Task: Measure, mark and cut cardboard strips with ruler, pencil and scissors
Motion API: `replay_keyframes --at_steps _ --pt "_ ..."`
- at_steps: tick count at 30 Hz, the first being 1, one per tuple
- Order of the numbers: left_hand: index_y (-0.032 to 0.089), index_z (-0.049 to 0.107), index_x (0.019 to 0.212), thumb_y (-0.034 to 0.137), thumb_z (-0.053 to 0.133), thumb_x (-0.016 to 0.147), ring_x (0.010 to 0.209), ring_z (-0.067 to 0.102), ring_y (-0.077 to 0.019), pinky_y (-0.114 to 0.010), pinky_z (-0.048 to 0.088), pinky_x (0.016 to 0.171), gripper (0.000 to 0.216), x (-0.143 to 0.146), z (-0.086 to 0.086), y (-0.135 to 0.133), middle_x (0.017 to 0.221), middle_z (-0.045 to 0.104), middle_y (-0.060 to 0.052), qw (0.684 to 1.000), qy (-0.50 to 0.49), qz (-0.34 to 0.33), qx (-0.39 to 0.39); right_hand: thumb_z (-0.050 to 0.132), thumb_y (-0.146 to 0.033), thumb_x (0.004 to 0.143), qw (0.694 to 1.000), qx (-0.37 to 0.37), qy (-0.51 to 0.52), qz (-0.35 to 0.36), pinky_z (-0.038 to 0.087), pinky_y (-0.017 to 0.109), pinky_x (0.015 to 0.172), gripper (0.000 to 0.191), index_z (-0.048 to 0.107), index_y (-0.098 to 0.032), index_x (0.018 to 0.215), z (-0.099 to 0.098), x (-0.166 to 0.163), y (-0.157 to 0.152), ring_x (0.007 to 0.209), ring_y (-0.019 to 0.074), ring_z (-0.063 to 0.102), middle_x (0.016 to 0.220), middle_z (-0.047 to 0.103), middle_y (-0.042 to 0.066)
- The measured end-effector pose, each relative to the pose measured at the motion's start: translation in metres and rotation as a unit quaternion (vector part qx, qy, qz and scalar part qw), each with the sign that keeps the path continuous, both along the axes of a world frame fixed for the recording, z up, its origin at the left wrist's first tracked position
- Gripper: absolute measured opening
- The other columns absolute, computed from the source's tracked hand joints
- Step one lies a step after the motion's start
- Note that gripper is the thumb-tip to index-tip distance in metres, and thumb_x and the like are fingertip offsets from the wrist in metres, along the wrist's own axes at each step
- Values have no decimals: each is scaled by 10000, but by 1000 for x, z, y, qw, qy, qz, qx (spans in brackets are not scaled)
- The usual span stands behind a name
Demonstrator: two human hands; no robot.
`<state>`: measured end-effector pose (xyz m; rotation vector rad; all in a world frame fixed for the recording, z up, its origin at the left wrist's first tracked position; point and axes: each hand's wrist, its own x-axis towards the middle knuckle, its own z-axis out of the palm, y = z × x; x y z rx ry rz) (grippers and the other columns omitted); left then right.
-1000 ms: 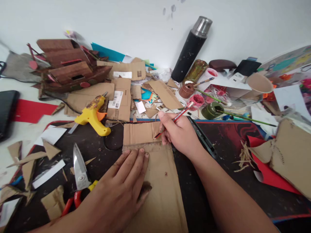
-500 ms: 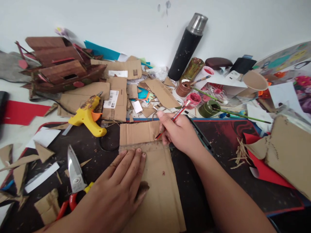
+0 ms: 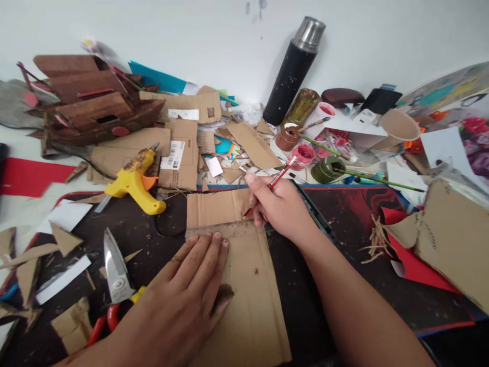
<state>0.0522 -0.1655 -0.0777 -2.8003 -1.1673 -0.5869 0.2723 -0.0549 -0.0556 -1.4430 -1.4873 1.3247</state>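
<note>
One cardboard sheet [image 3: 252, 306], flat on the mat [image 3: 355, 214]; one clear ruler [image 3: 240, 229] across it, seemingly steadied by the left hand [image 3: 179, 293], fingers flat, close together; one pencil [image 3: 278, 177], pinched by the right hand [image 3: 282, 206].

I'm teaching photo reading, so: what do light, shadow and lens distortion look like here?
Head view: soft light, faint shadow on the wall beside the black flask, highlights on its metal cap; head view: flask appears tilted, perhaps from wide-angle stretch.

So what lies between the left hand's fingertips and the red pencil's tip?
A see-through strip, perhaps a ruler, lying across the cardboard; the head view shows it.
</note>
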Motion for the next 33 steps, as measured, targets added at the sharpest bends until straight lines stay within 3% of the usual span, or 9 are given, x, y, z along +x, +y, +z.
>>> replay_keyframes --at_steps 14,21,33 --pt "-10 673 1428 342 308 1198 1353 659 -344 -470 425 1209 557 0 -1 -1 1436 741 -215 1000 6 1 -1 605 -705 1059 1000 5 -16 3 427 206 450 597 594 -222 708 0 1 -1 387 120 597 453 588 -46" --pt "-39 668 1420 247 384 1152 1312 673 -361 -481 464 1151 484 -3 3 3 1409 749 -233 998 41 -26 34 611 -718 1049 1000 4 -23 1 437 217 461 603 600 -224 703 2 1 -1 406 130 613 470 602 -35" --pt "-31 678 1411 291 328 1187 1323 670 -352 -475 440 1179 526 0 1 1 1414 754 -217 999 27 -11 14 600 -709 1058 1000 3 -21 -3 440 220 465 597 598 -224 708 3 1 -2 392 125 602 459 596 -40"
